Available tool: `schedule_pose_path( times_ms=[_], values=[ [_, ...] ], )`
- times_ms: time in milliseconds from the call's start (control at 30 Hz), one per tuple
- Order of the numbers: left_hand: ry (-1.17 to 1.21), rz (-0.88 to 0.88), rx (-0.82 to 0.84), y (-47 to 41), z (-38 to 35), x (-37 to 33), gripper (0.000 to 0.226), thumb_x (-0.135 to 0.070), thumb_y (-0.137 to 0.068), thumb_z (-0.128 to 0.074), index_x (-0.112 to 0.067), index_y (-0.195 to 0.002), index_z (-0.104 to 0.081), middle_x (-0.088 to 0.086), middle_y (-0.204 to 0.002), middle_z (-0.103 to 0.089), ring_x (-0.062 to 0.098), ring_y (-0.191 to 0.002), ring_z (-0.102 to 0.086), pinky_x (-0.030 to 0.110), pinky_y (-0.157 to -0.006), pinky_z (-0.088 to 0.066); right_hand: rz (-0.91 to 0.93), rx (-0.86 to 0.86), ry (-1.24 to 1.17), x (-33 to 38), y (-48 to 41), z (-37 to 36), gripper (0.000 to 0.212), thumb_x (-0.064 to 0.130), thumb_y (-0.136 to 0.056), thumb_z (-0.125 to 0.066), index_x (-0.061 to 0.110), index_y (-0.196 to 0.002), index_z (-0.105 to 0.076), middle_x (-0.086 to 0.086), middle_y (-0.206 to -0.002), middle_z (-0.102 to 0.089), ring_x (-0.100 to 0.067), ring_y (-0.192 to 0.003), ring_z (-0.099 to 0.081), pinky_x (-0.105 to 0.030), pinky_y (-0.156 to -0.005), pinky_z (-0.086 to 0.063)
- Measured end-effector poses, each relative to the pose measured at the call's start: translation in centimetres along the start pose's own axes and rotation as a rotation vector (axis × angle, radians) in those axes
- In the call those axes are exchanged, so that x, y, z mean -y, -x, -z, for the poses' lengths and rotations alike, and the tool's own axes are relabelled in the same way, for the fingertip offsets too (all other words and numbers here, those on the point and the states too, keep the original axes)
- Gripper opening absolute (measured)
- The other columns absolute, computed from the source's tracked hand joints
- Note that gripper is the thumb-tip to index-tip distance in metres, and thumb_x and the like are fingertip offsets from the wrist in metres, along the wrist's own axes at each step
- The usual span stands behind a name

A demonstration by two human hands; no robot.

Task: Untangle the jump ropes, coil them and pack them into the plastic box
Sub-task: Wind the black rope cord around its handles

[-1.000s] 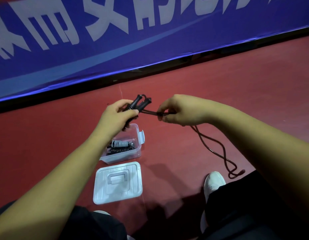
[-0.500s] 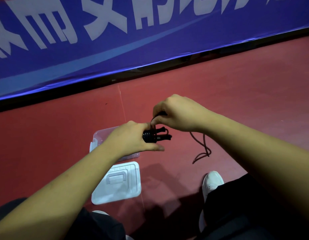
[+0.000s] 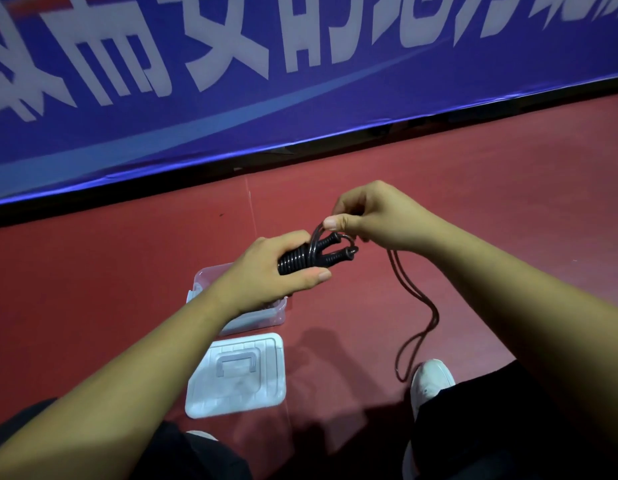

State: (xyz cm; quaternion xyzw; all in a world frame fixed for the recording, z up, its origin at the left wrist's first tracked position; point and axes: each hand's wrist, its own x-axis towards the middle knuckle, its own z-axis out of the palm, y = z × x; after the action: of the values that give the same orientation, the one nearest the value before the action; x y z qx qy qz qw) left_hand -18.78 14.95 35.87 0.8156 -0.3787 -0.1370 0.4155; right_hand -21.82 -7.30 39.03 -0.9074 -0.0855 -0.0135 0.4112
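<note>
Left hand (image 3: 266, 271) grips the black jump rope (image 3: 326, 244) handles, cord wound round them; right hand (image 3: 369, 216) pinches a cord loop at their ends. Bundle held over open plastic box (image 3: 262, 318), lid (image 3: 238, 374) beside it. Blue banner (image 3: 335, 109) (white Chinese characters, cropped, unreadable).

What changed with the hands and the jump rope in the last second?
The left hand lowered the black jump rope handles over the clear plastic box; the right hand, pinching the dark cord, has wound several turns round them. The box and white plastic lid stayed on the red floor.
</note>
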Motion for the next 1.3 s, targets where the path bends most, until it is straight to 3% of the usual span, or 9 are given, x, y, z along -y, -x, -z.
schedule_pose_path(
  times_ms=[233, 433, 567, 633, 767, 900, 1033, 1200, 1300],
  values=[
    [0.313, -0.007, -0.064, -0.3, 0.4, -0.3, 0.055, -0.038, -0.085, -0.069, -0.061, -0.131, -0.047, 0.005, -0.074, -0.067, 0.017, -0.059, -0.059, 0.030, -0.053, -0.052, -0.138, 0.102, -0.136, -1.1, -0.6, -0.8, 0.033, 0.026, -0.100, -0.053, 0.013, -0.072, -0.066, -0.001, -0.058, -0.059, -0.016, -0.055, -0.056, -0.029, -0.058, -0.046],
    [0.249, 0.053, -0.185, -0.9, 1.1, 0.3, 0.027, -0.038, -0.082, -0.071, -0.046, -0.106, -0.062, 0.003, -0.072, -0.068, 0.010, -0.052, -0.056, 0.025, -0.050, -0.046, -0.214, 0.213, -0.246, -1.2, -0.5, -2.6, 0.047, 0.042, -0.100, -0.048, 0.001, -0.092, -0.070, -0.007, -0.062, -0.055, -0.021, -0.059, -0.054, -0.028, -0.061, -0.048],
    [0.065, 0.043, -0.252, -1.1, 1.9, 0.6, 0.030, -0.043, -0.079, -0.079, -0.034, -0.101, -0.060, -0.003, -0.079, -0.066, 0.013, -0.061, -0.059, 0.032, -0.060, -0.051, -0.254, 0.272, -0.390, -1.0, -0.4, -3.0, 0.051, 0.043, -0.099, -0.050, -0.005, -0.097, -0.066, -0.002, -0.056, -0.040, -0.022, -0.054, -0.044, -0.029, -0.055, -0.043],
    [-0.026, 0.041, -0.314, -1.3, 2.3, 1.0, 0.032, -0.039, -0.077, -0.082, -0.032, -0.097, -0.058, -0.007, -0.078, -0.064, 0.007, -0.063, -0.055, 0.026, -0.063, -0.046, -0.259, 0.217, -0.404, -0.8, -0.5, -3.1, 0.044, 0.040, -0.099, -0.054, -0.002, -0.092, -0.064, 0.000, -0.055, -0.042, -0.018, -0.051, -0.043, -0.028, -0.052, -0.041],
    [-0.107, 0.105, -0.406, -1.7, 2.8, 2.1, 0.033, -0.041, -0.075, -0.082, -0.031, -0.095, -0.057, -0.008, -0.077, -0.065, 0.005, -0.066, -0.056, 0.020, -0.062, -0.042, -0.075, 0.057, -0.040, 0.2, -0.4, -3.5, 0.028, 0.032, -0.098, -0.057, 0.012, -0.078, -0.059, 0.003, -0.053, -0.055, -0.013, -0.044, -0.055, -0.025, -0.049, -0.043],
    [-0.212, 0.207, -0.453, -1.6, 2.2, 3.0, 0.036, -0.044, -0.073, -0.083, -0.036, -0.100, -0.060, -0.013, -0.081, -0.067, 0.003, -0.070, -0.060, 0.026, -0.065, -0.047, 0.042, 0.092, 0.251, 1.2, -0.2, -3.9, 0.017, 0.026, -0.096, -0.057, 0.016, -0.086, -0.067, 0.004, -0.058, -0.056, -0.008, -0.049, -0.053, -0.028, -0.054, -0.036],
    [-0.474, 0.282, -0.211, -1.3, 1.1, 3.8, 0.045, -0.044, -0.073, -0.080, -0.044, -0.114, -0.059, -0.012, -0.099, -0.071, 0.017, -0.090, -0.066, 0.034, -0.076, -0.052, 0.138, 0.165, 0.434, 2.0, 0.2, -4.8, 0.025, 0.026, -0.090, -0.058, 0.012, -0.070, -0.059, -0.002, -0.058, -0.048, -0.017, -0.053, -0.042, -0.035, -0.054, -0.032],
    [-0.492, 0.245, 0.215, -0.6, -0.2, 3.2, 0.033, -0.058, -0.073, -0.072, -0.039, -0.096, -0.060, -0.012, -0.086, -0.066, 0.004, -0.076, -0.061, 0.032, -0.067, -0.052, 0.160, 0.214, 0.546, 2.7, 0.5, -4.0, 0.018, 0.038, -0.082, -0.068, 0.021, -0.084, -0.074, -0.003, -0.068, -0.065, -0.022, -0.062, -0.053, -0.033, -0.053, -0.041],
    [-0.457, 0.180, 0.334, -0.4, -0.4, 2.3, 0.037, -0.082, -0.059, -0.064, -0.052, -0.079, -0.056, -0.010, -0.080, -0.064, 0.002, -0.072, -0.060, 0.033, -0.068, -0.052, 0.162, 0.157, 0.540, 3.2, 0.4, -3.2, 0.030, 0.053, -0.077, -0.073, 0.024, -0.082, -0.074, 0.005, -0.065, -0.061, -0.016, -0.062, -0.051, -0.032, -0.056, -0.043]
  ],
)
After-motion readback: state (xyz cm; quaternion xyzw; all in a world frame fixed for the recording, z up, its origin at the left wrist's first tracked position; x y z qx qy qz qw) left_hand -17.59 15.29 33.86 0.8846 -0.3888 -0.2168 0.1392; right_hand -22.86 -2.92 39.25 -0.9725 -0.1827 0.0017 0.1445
